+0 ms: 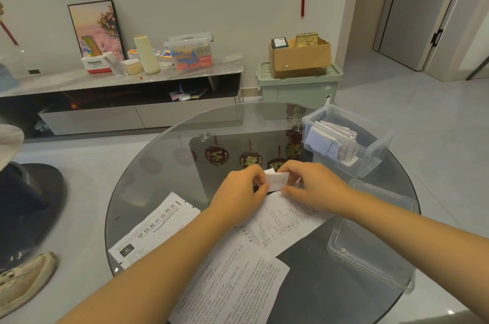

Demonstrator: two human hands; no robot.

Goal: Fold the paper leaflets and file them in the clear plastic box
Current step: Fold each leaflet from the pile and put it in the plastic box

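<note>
My left hand point(242, 191) and my right hand point(312, 183) meet above the round glass table point(164, 164), both pinching a small folded leaflet point(276, 180) between their fingertips. Under them lie flat printed leaflets: one long sheet point(288, 220) below my right hand, one with large black characters point(156, 225) at the left, and a big sheet point(232, 284) near the front edge. The clear plastic box point(370, 154) stands open at the table's right, with several folded leaflets point(333, 141) standing inside it.
The box's clear lid point(370, 233) lies flat at the table's right front. A dark stool point(29, 207) and a person's shoe point(23, 278) are on the floor at left. Behind are a low cabinet point(132, 80) with clutter and a green bin point(299, 85) carrying a cardboard box.
</note>
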